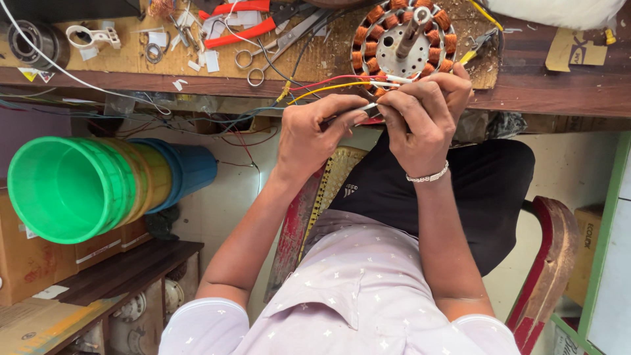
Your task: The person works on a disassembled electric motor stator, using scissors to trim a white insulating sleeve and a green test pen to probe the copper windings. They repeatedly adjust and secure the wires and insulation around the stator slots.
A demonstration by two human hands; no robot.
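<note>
A fan motor stator (404, 39) with copper windings and a steel shaft lies on the wooden workbench (545, 89). Red wire (328, 80), yellow wire (322, 90) and white leads run from it toward my hands at the bench's front edge. My right hand (424, 115), with a bracelet on the wrist, pinches the white wire ends between its fingertips. Close beside it, my left hand (309, 135) grips a thin dark tool (345, 118) whose tip touches those wire ends. What kind of tool it is cannot be made out.
Scissors (276, 49), red-handled pliers (240, 26), a bearing (29, 43), a white bracket (92, 36) and paper scraps lie on the bench. Stacked green, yellow and blue buckets (72, 187) stick out at the left above cardboard boxes (26, 263). A red chair frame (545, 263) surrounds my lap.
</note>
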